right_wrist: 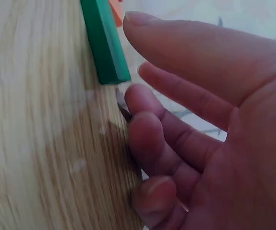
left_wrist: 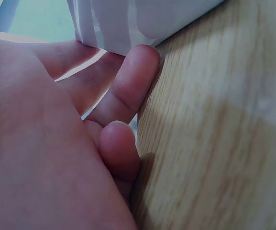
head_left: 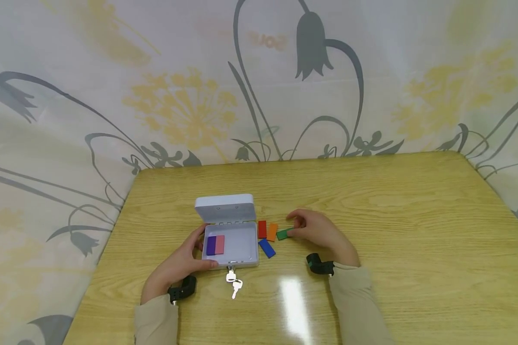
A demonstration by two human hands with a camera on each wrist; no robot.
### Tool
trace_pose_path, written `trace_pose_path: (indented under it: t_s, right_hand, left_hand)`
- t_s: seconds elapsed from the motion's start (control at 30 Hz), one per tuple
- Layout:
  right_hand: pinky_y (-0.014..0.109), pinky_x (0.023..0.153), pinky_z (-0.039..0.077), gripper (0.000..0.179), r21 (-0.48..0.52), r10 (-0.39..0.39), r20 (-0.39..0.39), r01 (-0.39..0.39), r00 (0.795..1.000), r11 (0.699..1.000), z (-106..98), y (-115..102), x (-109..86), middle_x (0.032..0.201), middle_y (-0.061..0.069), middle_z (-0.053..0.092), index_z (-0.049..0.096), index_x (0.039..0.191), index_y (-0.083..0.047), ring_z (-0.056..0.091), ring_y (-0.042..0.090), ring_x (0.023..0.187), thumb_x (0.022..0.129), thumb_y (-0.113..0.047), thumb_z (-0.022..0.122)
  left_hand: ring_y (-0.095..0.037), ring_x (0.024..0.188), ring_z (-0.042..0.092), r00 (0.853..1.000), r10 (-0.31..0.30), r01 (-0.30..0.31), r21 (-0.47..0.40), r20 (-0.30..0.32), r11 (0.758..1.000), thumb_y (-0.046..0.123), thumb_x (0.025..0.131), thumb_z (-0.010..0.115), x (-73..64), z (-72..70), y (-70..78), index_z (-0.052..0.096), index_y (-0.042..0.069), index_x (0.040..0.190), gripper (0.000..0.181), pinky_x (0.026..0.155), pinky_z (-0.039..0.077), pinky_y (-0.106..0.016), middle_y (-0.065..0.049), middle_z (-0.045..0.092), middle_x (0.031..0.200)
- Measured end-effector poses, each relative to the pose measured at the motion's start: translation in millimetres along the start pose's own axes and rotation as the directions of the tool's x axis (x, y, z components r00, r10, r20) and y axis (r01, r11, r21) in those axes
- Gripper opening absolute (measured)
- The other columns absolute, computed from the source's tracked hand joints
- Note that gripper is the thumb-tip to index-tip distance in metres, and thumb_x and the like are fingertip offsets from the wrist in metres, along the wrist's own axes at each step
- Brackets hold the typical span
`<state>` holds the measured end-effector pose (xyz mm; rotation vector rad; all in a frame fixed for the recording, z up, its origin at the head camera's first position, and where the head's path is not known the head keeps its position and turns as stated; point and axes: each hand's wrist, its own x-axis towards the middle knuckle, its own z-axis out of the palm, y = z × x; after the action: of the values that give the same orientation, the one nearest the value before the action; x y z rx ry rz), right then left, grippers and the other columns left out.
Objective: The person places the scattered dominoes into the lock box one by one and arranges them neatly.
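Observation:
A white metal cash box stands on the table with its lid raised. My left hand holds its left side, thumb along the front edge and fingers round the back left corner. Inside lie a purple block and a pink block, side by side at the left. My right hand is over the right end of a green block. In the right wrist view the thumb is close beside that block, with the other fingers loosely bent and nothing between them.
Right of the box lie a red block, an orange block and a blue block. One key sits in the front lock, with another key hanging from it. A patterned curtain borders the wooden table.

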<state>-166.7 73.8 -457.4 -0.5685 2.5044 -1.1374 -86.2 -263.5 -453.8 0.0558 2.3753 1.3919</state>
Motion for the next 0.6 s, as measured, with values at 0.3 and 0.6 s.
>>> trace_pose_path:
  t_s: [0.3, 0.6]
  right_hand:
    - [0.028, 0.055, 0.033, 0.061, -0.185, 0.113, -0.037, -0.118, 0.993, 0.976, 9, -17, 3.6, 0.073, -0.001, 0.047, 0.051, 0.124, -0.01, 0.043, 0.013, 0.062, 0.073, -0.037, 0.071]
    - [0.039, 0.069, 0.043, 0.073, -0.316, 0.153, -0.06, -0.164, 0.986, 0.934, 15, -23, 3.7, 0.106, 0.006, 0.056, 0.044, 0.131, -0.014, 0.054, 0.022, 0.09, 0.072, -0.05, 0.068]
  left_hand:
    - [-0.024, 0.097, 0.041, 1.0, 0.005, -0.005, -0.017, 0.005, 1.0, 0.025, 0.068, 0.078, -0.1, -0.2, 0.2, 0.013, 0.023, 0.143, 0.1, 0.081, 0.037, -0.035, -0.013, 0.043, 0.113]
    - [-0.024, 0.097, 0.042, 1.0, 0.013, -0.013, 0.006, 0.005, 1.0, 0.027, 0.068, 0.078, -0.5, -0.4, 0.0, 0.012, 0.025, 0.143, 0.1, 0.08, 0.038, -0.035, -0.012, 0.042, 0.117]
